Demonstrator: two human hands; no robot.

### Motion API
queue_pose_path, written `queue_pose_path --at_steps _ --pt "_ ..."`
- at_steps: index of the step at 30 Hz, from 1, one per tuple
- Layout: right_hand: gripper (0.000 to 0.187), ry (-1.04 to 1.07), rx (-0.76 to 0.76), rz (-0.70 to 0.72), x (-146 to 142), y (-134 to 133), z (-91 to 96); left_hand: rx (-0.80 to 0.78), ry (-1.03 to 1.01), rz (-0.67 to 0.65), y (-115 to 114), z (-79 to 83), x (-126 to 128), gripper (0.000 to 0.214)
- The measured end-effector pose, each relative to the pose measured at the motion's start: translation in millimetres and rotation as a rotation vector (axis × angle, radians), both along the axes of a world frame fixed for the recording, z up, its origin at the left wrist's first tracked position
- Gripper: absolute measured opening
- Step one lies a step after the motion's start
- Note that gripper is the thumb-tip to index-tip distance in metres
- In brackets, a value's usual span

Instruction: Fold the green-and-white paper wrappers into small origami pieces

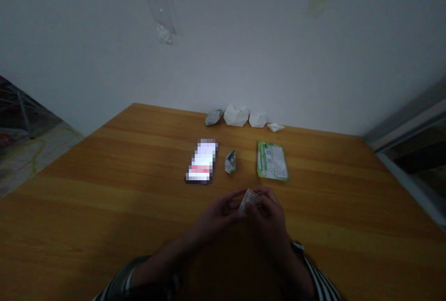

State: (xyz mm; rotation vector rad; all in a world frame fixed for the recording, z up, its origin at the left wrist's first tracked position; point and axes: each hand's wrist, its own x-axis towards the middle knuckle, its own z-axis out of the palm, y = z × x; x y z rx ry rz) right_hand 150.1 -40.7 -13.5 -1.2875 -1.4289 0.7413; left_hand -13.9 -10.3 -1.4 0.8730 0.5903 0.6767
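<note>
Between both hands, low in the middle of the head view, is a small piece of folded printed paper (247, 199). My left hand (225, 209) has its fingers closed on the paper's left side. From the right, my right hand (267, 210) pinches it, thumb in front and fingers behind. Just beyond the hands stands a small folded printed paper shape (230, 162), touched by neither hand. A phone (202, 160) with a lit, blurred screen lies to its left. On its right rests a flat green and white printed sheet (272, 161).
Along the wall, at the table's (139, 152) back edge, sit a printed folded paper (213, 117), a large white folded paper (236, 116), a smaller white one (258, 120) and a flat white one (275, 127). Clear tape (162, 17) hangs on the wall.
</note>
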Motion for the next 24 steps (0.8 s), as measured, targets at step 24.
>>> queue_pose_path --at_steps 24 --pt "0.018 0.082 -0.077 -0.084 -12 -7 -8.5 0.366 0.46 0.212 -12 -13.4 5 0.039"
